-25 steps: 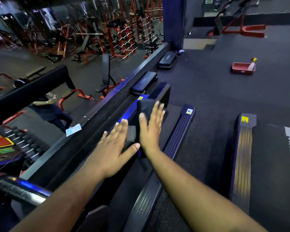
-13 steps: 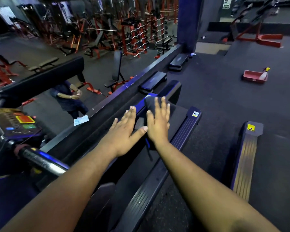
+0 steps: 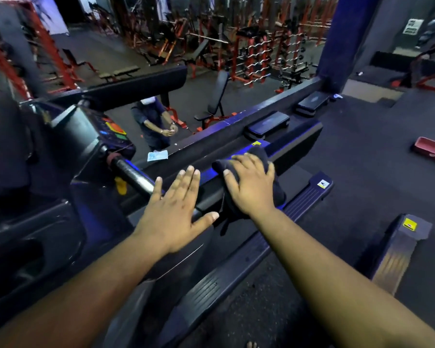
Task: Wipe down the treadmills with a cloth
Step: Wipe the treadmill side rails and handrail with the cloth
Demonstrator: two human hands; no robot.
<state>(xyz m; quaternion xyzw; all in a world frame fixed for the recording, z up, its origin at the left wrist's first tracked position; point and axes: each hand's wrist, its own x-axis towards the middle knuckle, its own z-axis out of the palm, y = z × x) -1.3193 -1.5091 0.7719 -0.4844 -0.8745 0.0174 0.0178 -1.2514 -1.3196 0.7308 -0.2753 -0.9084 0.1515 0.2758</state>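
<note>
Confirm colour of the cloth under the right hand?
Dark, near-black cloth, plain; right hand presses on it. Head view.

A single head-worn wide-angle view looks forward and down from close above a treadmill (image 3: 236,272), both forearms reaching out from the bottom edge, gym floor (image 3: 362,159) stretching beyond.

Dim gym, dark rubber floor (image 3: 362,151), blue pillar (image 3: 342,38), red weight racks (image 3: 256,54), incline bench (image 3: 216,101)
</note>
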